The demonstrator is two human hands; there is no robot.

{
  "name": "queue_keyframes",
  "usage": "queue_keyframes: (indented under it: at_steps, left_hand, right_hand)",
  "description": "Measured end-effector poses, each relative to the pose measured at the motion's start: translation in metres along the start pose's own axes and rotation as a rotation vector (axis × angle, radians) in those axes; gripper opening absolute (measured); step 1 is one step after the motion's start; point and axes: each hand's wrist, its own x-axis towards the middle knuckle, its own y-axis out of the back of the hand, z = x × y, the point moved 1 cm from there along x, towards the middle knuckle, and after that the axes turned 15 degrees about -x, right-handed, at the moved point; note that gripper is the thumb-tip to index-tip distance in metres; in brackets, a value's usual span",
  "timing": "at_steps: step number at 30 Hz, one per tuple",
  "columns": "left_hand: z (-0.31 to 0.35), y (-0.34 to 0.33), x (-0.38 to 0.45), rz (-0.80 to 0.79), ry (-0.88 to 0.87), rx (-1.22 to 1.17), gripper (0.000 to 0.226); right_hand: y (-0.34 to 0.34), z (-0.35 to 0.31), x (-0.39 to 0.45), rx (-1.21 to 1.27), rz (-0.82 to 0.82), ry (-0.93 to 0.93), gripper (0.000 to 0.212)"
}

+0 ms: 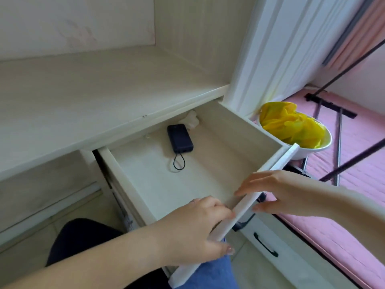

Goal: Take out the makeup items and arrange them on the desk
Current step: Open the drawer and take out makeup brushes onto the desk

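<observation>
The desk drawer (233, 228) stands pulled out under the pale desk top (87, 97). My left hand (195, 228) grips its white front panel, fingers over the top edge and thumb below. My right hand (277, 192) holds the same panel farther right, fingers over the rim and thumb on the outer face. Inside lie a black power bank (179, 138) with a looped cord and a crumpled white tissue (191, 119) at the back. No makeup items show in the drawer.
A white bowl (308, 151) lined with a yellow plastic bag (289, 124) sits right of the drawer. Below it are lower drawers with black handles (265, 245). A pink mat (343, 215) and a black metal rack (337, 130) fill the right side.
</observation>
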Motion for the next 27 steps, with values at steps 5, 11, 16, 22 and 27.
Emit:
queue_keyframes:
  at_steps: [5,11,16,22,27]
  left_hand:
    - [-0.003,-0.007,0.005,0.012,-0.038,0.093,0.059]
    - [-0.005,-0.007,0.005,0.036,-0.074,0.144,0.057]
    - [-0.008,-0.001,0.002,0.042,-0.086,0.19,0.057]
    - [-0.012,0.003,-0.002,0.058,-0.084,0.184,0.056]
    - [-0.013,0.003,-0.001,0.061,-0.089,0.189,0.055]
  right_hand:
    - [-0.015,-0.003,-0.004,-0.029,0.115,0.008,0.04]
    - [-0.019,-0.001,0.001,-0.264,0.245,0.077,0.032]
    - [-0.018,0.002,0.008,-0.316,0.262,0.106,0.032]
    - [-0.016,0.0,0.012,-0.304,0.285,0.154,0.035]
    - [-0.019,0.001,0.014,-0.308,0.297,0.148,0.033]
